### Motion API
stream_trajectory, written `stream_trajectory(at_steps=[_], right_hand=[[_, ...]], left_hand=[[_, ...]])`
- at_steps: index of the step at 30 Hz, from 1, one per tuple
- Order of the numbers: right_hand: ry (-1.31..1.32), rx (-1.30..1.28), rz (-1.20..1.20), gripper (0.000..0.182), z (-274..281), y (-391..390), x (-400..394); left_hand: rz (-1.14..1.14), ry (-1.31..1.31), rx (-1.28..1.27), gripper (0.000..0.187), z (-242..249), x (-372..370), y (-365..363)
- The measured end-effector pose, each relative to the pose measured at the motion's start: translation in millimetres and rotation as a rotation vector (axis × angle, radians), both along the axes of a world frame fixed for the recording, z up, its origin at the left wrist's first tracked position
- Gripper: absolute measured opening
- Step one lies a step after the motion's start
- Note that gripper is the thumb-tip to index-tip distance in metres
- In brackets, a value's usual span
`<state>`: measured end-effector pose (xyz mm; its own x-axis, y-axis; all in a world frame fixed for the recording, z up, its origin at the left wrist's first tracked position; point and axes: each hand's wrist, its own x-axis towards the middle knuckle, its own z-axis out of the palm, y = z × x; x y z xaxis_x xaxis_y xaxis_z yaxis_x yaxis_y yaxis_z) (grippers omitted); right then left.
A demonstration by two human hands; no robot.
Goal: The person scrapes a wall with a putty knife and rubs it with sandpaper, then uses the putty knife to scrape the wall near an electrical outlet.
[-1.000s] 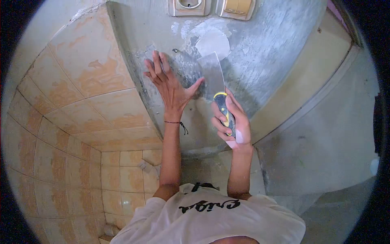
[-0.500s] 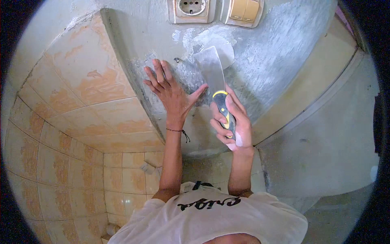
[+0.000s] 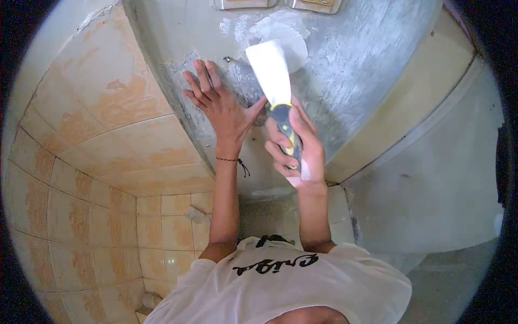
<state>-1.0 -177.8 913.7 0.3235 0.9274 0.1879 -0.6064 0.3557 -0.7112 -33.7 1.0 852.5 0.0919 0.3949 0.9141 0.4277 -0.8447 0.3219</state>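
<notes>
My left hand (image 3: 218, 105) lies with spread fingers against the grey wall (image 3: 356, 65), its thumb pointing toward the tool. My right hand (image 3: 299, 143) is wrapped round the dark grey and yellow handle of a putty knife (image 3: 272, 70). The knife's wide blade points up and shines bright white. Behind the blade's upper right edge is a pale round patch (image 3: 295, 49) of filler. A small metal hook or screw (image 3: 227, 59) sticks out of the wall above my left hand. Whether the blade touches the wall is hard to tell.
Parts of a socket (image 3: 245, 4) and a switch (image 3: 314, 5) show at the top edge. Orange-patterned tiles (image 3: 113, 108) cover the left side, with a raised edge beside the grey wall. A beige frame (image 3: 399, 113) runs along the right.
The view has shifted, so the socket and switch sit higher and are cut off. The blade now tilts slightly more left and has turned from grey to bright white. My left hand stays on the wall.
</notes>
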Motion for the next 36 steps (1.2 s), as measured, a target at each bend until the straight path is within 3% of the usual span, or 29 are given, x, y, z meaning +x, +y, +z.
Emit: stream_trajectory(at_steps=[19,25,36], right_hand=[[-0.054,0.058,0.004,0.054,3,1,-5],[-0.036,-0.011,-0.065,0.044,2,13,-11],[-0.063,0.062,-0.043,0.052,7,10,-4]], left_hand=[[0.039,0.023,-0.007,0.133,0,-2,-2],[0.074,0.026,0.012,0.133,-2,0,2],[0.072,0.002,0.044,0.136,-1,2,4]])
